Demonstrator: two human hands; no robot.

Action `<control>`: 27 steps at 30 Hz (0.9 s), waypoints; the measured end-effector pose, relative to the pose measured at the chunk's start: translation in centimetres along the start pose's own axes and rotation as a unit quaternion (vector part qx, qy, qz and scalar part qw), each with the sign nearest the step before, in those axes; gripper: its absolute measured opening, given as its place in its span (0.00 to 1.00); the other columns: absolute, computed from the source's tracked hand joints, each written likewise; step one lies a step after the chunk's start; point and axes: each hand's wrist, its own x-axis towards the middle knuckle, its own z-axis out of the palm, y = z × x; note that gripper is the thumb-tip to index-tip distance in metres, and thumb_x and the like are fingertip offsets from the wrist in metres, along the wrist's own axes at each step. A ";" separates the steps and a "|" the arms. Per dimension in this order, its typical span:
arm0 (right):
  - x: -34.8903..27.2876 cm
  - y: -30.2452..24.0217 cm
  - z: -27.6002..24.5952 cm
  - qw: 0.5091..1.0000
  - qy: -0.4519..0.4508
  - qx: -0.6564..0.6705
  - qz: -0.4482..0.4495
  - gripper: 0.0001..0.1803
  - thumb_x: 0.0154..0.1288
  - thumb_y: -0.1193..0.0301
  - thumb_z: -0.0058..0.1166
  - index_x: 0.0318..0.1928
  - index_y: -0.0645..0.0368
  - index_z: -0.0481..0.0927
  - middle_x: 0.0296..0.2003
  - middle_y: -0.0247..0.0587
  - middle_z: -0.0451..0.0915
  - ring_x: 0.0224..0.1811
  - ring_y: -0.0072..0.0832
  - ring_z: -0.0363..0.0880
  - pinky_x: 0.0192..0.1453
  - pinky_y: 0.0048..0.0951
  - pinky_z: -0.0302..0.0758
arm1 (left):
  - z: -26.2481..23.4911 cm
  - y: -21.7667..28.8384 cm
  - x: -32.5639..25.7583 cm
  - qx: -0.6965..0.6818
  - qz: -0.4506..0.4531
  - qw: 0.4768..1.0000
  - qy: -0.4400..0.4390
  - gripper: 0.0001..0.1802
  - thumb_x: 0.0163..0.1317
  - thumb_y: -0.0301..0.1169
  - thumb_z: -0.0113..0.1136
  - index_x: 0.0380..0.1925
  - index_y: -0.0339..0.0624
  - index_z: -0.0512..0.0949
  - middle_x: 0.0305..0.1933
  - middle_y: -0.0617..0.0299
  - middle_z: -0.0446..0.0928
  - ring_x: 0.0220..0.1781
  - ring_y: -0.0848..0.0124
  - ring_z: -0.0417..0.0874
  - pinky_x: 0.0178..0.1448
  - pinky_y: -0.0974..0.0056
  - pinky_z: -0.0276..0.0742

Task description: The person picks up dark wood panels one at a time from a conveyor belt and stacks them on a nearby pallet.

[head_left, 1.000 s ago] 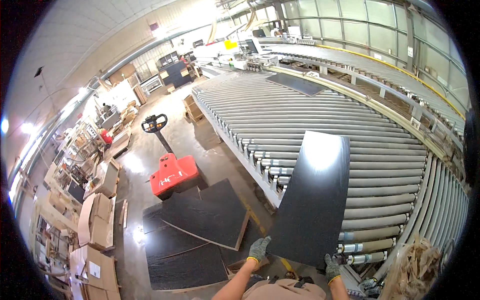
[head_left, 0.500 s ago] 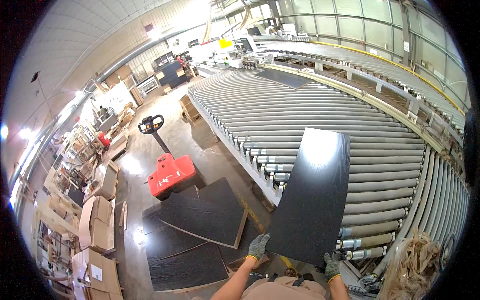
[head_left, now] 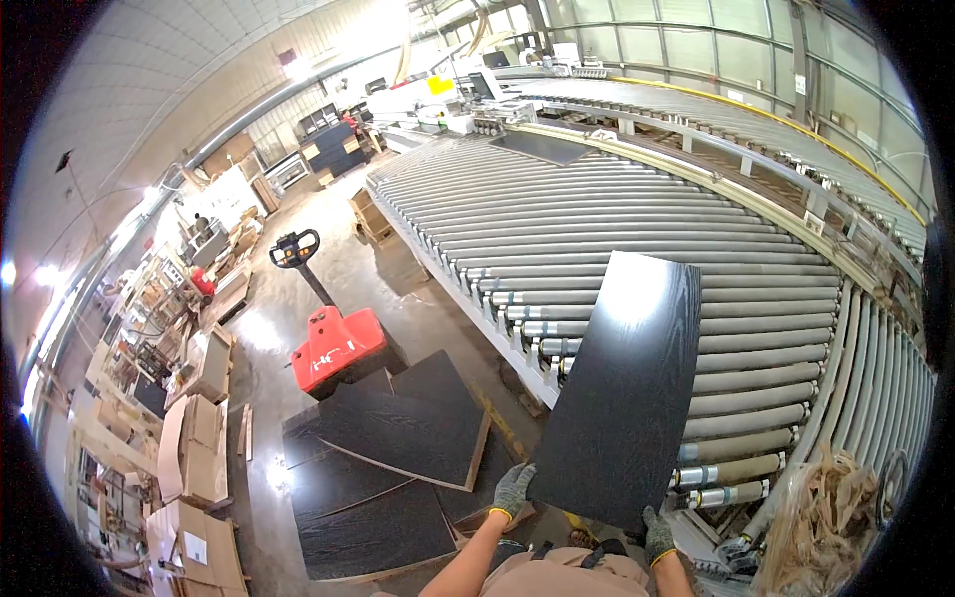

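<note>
A long black wood-grain panel (head_left: 622, 398) stretches away from me over the edge of the roller conveyor (head_left: 597, 214), its far end shining with reflected light. My left hand (head_left: 513, 491), in a grey knit glove, grips the near left corner. At the near right corner my right hand (head_left: 658, 535), gloved alike, is closed on the panel's edge. Both hands' fingers are partly hidden by the panel. Another dark panel (head_left: 540, 146) lies flat on the rollers at the far end. Left of me, several black panels (head_left: 373, 527) are stacked unevenly, low down.
A red pallet truck (head_left: 341, 348) with an upright black handle stands beyond the stack. Cardboard and boxes (head_left: 194, 547) line the left. Bundled tan strips (head_left: 816, 527) hang at the near right, beside a second, curved roller section (head_left: 875, 368). Machinery (head_left: 428, 99) stands at the back.
The view has shifted slightly. Both hands keep their hold on the panel, which has barely moved relative to me.
</note>
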 end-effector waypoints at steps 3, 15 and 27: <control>2.9 3.2 -2.4 1.000 0.018 -0.017 -0.014 0.30 0.73 0.54 0.54 0.67 0.57 0.70 0.52 0.48 0.82 0.39 0.46 0.85 0.30 0.46 0.85 | 0.3 -1.1 0.0 0.035 0.054 0.998 -0.021 0.22 0.74 0.42 0.53 0.58 0.39 0.78 0.64 0.51 0.77 0.66 0.54 0.76 0.70 0.57 0.69; -0.3 0.6 -3.6 0.998 0.035 0.057 -0.022 0.33 0.73 0.48 0.51 0.68 0.58 0.71 0.54 0.47 0.81 0.45 0.42 0.84 0.41 0.43 0.84 | 3.6 -7.9 -1.2 0.150 0.110 0.980 -0.075 0.31 0.65 0.29 0.53 0.71 0.51 0.66 0.72 0.44 0.67 0.70 0.48 0.72 0.73 0.52 0.67; -7.8 2.7 -0.1 0.996 -0.006 0.052 -0.073 0.31 0.74 0.45 0.46 0.53 0.62 0.82 0.45 0.49 0.84 0.42 0.38 0.84 0.43 0.36 0.84 | 12.4 4.3 -8.2 0.180 0.235 0.839 -0.456 0.30 0.73 0.48 0.49 0.72 0.56 0.65 0.77 0.57 0.63 0.66 0.53 0.76 0.69 0.53 0.70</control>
